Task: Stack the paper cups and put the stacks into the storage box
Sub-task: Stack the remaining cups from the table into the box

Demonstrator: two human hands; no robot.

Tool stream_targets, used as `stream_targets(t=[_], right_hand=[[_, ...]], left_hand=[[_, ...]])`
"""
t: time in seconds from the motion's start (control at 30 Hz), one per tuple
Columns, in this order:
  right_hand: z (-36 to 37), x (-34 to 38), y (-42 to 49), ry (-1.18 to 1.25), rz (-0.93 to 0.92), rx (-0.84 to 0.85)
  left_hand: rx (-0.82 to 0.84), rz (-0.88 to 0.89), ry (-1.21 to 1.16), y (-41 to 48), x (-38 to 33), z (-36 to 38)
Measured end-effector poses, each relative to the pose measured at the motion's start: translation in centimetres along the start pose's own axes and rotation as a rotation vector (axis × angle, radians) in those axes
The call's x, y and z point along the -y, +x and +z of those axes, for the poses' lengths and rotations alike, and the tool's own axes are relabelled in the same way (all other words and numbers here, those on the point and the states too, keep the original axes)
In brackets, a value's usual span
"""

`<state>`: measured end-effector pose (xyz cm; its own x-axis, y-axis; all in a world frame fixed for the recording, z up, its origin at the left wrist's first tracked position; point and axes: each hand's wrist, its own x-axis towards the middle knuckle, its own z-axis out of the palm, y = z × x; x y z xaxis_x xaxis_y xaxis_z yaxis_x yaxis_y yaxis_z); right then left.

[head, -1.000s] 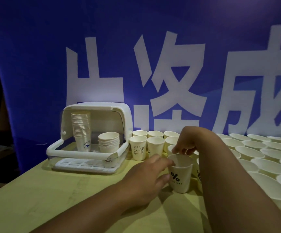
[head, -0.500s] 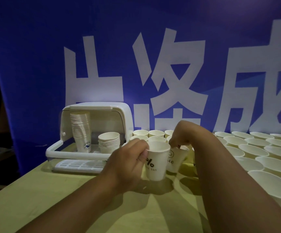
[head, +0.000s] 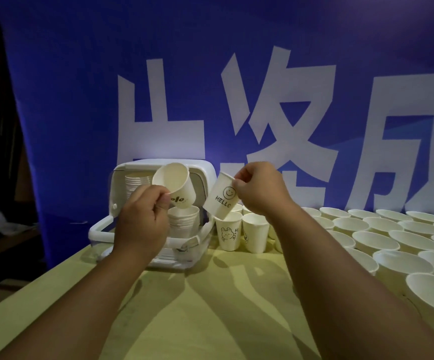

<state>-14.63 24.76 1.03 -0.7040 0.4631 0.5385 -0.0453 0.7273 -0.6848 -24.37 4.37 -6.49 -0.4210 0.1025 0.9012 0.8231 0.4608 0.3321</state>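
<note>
My left hand [head: 143, 219] holds a white paper cup [head: 174, 187] by its rim, tilted with its mouth toward me, in front of the storage box. My right hand [head: 258, 189] pinches the rim of a second cup printed HELLO [head: 221, 200], tilted with its base toward the left. Both cups are in the air, a short gap apart. The white storage box [head: 101, 229] stands open behind my left hand, with a tall cup stack [head: 135, 183] at its back and a short stack [head: 184, 219] near its front. Single upright cups [head: 228, 233] stand right of the box.
Many wide white paper bowls [head: 377, 240] cover the right side of the yellow-green table [head: 197, 307]. A blue banner with large white characters [head: 262, 113] hangs close behind the table. The table's left edge drops off into a dark area.
Both hands have lifted their cups off the table and carried them up and left, in front of the box. The left cup has tipped its mouth toward me.
</note>
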Motion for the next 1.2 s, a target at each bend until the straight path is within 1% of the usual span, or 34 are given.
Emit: stream_targets(t=[0.23,0.4,0.57,0.63,0.77,0.87,0.93,1.07,1.13,1.2], right_hand=[[3.1,0.7,-0.9,0.098,-0.108,-0.153],[3.8,0.9,-1.2,0.15,-0.17,-0.176],[4.1,1.4,-1.4,0.189,-0.186,-0.234],[4.5,1.6,-1.7,0.198,-0.193,-0.207],[5.6,1.7,-2.2,0.163,-0.217,-0.111],[6.2,1.7,-2.2,0.118,-0.212,-0.062],[6.5,1.6,-2.2,0.101,-0.212,-0.044],[7.4,1.3,-2.2,0.055,-0.221,0.006],[7.9,1.0,-2.4,0.024,-0.235,-0.007],[8.4,0.5,-2.6,0.025,-0.244,-0.041]], left_hand=[[0.209,-0.141,0.12,-0.6,0.8,1.3],[0.245,-0.168,0.121,-0.3,0.8,1.8],[0.454,-0.189,0.126,-0.8,1.2,1.8],[0.496,-0.191,0.082,-0.9,1.0,1.7],[0.494,-0.253,0.008,-0.8,0.7,1.5],[0.452,-0.307,-0.07,-0.8,0.7,1.4],[0.423,-0.291,-0.099,-0.9,0.7,1.4],[0.415,-0.193,-0.07,-1.1,1.0,1.7],[0.413,-0.159,-0.051,-1.2,1.0,1.6],[0.427,-0.173,-0.005,-1.1,0.9,1.7]])
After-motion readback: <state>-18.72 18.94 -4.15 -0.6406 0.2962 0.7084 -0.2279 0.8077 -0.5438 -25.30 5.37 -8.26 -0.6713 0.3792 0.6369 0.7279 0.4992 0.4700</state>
